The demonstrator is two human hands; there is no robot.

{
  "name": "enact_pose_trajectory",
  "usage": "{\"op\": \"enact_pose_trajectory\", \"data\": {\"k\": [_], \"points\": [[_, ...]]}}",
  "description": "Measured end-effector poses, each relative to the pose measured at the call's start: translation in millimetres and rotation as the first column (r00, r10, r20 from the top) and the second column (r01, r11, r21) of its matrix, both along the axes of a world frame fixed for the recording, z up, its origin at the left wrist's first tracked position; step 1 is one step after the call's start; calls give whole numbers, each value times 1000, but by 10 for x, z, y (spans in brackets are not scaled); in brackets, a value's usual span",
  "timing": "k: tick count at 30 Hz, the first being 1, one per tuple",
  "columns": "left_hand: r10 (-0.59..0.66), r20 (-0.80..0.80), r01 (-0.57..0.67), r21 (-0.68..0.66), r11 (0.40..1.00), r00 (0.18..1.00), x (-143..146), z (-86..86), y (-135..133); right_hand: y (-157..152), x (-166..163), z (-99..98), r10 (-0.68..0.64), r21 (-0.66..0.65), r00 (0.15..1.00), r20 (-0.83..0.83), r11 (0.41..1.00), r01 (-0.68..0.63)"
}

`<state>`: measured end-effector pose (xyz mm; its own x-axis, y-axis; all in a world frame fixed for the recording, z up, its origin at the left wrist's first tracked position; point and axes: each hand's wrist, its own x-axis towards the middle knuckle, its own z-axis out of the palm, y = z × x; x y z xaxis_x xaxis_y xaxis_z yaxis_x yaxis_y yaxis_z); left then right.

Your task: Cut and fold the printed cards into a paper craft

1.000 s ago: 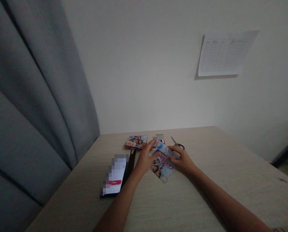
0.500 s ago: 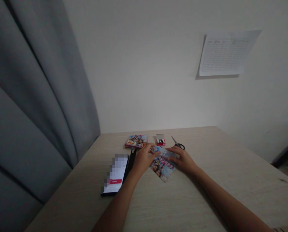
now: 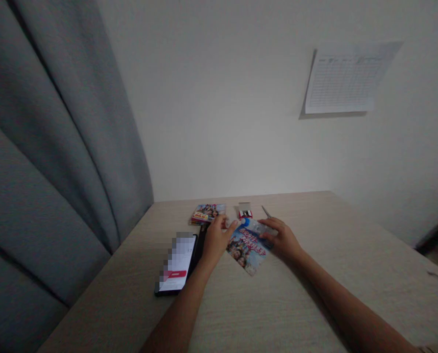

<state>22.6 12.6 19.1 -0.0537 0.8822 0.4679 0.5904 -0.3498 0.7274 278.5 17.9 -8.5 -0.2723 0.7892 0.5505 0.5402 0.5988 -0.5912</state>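
Note:
On the table lies a colourful printed leaflet (image 3: 247,247), with pink-red lettering and a picture of people. It is turned at an angle, one corner toward me. My left hand (image 3: 217,239) pinches its upper left edge between thumb and fingers. The right edge is held by my right hand (image 3: 282,239), thumb below and fingers above. A blue round mark shows near the leaflet's far corner. Just beyond my right fingers are scissors (image 3: 265,211); only a blade shows, their handles hidden behind the hand.
Left of my left forearm lies a phone (image 3: 178,267) in a dark folding case, its screen lit. A stack of similar leaflets (image 3: 208,213) sits behind my left hand. A small open red-and-white box (image 3: 245,212) stands at the back. A grey curtain (image 3: 68,147) hangs at left.
The leaflet's far part, earlier folded over and showing a pale side, now lies more opened out, with the blue mark and more lettering visible. My right hand has moved slightly up, covering the scissors' handles.

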Motion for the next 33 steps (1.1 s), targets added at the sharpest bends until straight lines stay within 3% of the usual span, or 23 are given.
{"op": "enact_pose_trajectory", "data": {"k": [5, 14, 23, 33], "points": [[-66, 176, 68, -3, 998, 982, 15, -151, 93, 24, 7, -16, -5, -40, 999, -46, 999, 3], [-102, 385, 149, -94, 984, 917, 34, -159, 110, 22, -20, -20, -43, -157, 977, -208, 987, 10], [-252, 298, 300, -125, 946, 921, 42, -171, 96, 33, -38, -41, -107, -129, 963, -249, 989, 77], [-270, 238, 302, -107, 947, 933, 86, -179, 53, 78, -20, -96, -159, -162, 964, -212, 979, 126]]}}
